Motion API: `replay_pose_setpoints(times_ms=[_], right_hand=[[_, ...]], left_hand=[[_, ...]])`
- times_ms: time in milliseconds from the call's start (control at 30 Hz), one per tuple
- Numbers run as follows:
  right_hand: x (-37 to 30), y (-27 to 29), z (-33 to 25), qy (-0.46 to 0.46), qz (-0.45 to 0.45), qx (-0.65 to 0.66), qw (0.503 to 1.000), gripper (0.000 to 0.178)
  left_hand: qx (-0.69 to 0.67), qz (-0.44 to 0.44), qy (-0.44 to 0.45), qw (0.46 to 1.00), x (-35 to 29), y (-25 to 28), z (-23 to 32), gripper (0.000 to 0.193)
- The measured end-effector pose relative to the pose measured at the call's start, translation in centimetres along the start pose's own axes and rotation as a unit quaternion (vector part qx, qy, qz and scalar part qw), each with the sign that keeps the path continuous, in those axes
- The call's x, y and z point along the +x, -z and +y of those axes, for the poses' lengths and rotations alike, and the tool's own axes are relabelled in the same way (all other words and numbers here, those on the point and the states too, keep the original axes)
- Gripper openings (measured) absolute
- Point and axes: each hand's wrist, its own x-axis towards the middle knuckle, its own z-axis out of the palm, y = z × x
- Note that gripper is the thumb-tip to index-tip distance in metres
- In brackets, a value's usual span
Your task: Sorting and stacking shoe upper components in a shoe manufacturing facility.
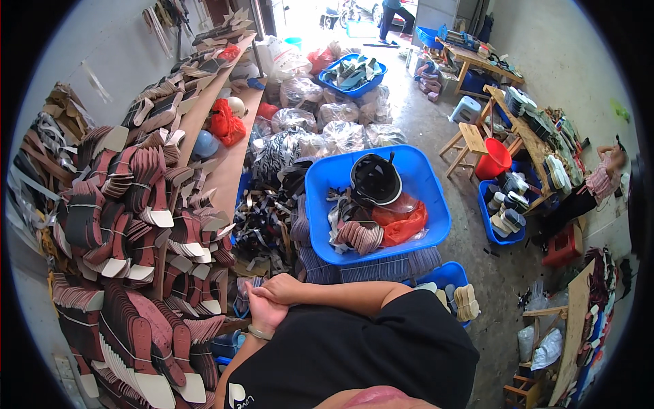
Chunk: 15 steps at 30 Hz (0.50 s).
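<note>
My left hand (267, 313), with a pale bracelet (260, 332) at its wrist, is raised beside the stacked soles on the left. Across it lies my right hand (282, 289), and the two touch. The fingers of both look curled together; whether anything small is between them is hidden. A striped bundle (240, 300) shows just behind the hands. Ahead of my right forearm, a blue tub (436, 204) rests on striped stacks (381, 267). In it are a black helmet (373, 178), a red plastic bag (400, 225) and a bundle of pinkish striped pieces (360, 236).
Tied stacks of dark red soles (146, 327) pile high at the left. Clear stuffed bags (340, 136) lie beyond the tub. On the right are a wooden stool (470, 146), a red bucket (495, 162) and workbenches (521, 126). One person (603, 174) is at the right wall, another (395, 17) by the doorway.
</note>
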Motion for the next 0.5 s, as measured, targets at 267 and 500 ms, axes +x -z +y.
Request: replay_pose_setpoints(times_ms=[267,500], right_hand=[[-0.2,1.1,-0.8,0.021,-0.003,-0.026,0.999,0.036],[-0.2,0.6,-0.7,0.026,0.008,-0.010,1.000,0.038]], left_hand=[[0.019,-0.010,0.001,1.000,0.1,0.1,0.2,0.080],[0.035,-0.008,0.000,0.999,-0.2,-0.3,0.3,0.077]])
